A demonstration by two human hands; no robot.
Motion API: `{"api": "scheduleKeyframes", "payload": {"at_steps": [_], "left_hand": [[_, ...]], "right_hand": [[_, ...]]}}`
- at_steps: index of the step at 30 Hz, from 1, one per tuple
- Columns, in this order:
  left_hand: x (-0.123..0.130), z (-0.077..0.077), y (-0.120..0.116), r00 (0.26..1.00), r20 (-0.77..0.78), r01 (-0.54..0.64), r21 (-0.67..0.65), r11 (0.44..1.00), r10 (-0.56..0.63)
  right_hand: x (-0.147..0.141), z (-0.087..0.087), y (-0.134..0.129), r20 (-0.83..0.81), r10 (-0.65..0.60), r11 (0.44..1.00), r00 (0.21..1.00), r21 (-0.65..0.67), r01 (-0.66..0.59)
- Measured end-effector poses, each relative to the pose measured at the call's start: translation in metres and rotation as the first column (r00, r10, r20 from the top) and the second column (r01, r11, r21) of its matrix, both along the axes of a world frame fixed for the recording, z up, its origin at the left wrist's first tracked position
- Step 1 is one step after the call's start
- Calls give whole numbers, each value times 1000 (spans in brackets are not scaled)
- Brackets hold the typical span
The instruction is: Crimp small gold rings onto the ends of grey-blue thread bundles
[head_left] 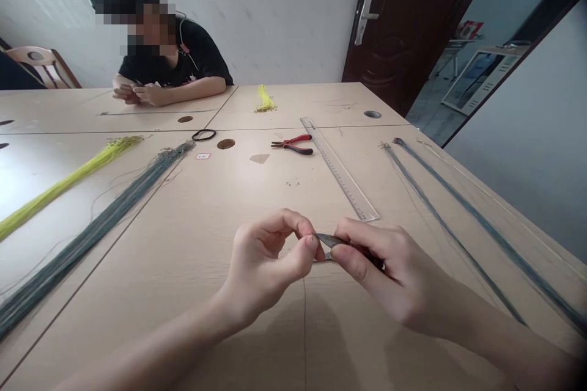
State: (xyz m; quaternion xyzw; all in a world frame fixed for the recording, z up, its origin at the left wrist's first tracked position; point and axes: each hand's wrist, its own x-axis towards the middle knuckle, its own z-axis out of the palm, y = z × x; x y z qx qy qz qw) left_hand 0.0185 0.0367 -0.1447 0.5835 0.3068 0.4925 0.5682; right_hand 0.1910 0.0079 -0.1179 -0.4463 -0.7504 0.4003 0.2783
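Observation:
Near the middle of the head view, my left hand [275, 253] is closed in a pinch, with thumb and forefinger pressed together. A thin dark cord [304, 324] runs straight down below those fingertips; its upper end is hidden behind the hand. My right hand [389, 263] is wrapped round a dark, pointed two-jawed metal tool [328, 239]. One tip of this tool touches or nearly touches the left fingertips, while the other part shows just below. Most of the tool is covered by my fingers, so its exact kind cannot be made out.
Ahead lie red-and-black pliers [293, 145], a clear ruler [339, 168] and tiny bits [292, 183]. Cord bundles, yellow [68, 183] and grey-green [101, 226], stretch along the left; thinner bundles [477, 220] lie right. Across the table [192, 305] sits a person [202, 52].

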Motion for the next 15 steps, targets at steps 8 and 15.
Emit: {"api": "scheduleKeyframes", "payload": {"at_steps": [8,15], "left_hand": [[0,3,0,1000,-15,-26,-11,1000,25],[-1,2,0,1000,-12,-13,32,999,13]], "right_hand": [[2,-2,1,-40,21,1000,999,18,-20],[2,-3,1,-92,-9,1000,996,-15,7]]}}
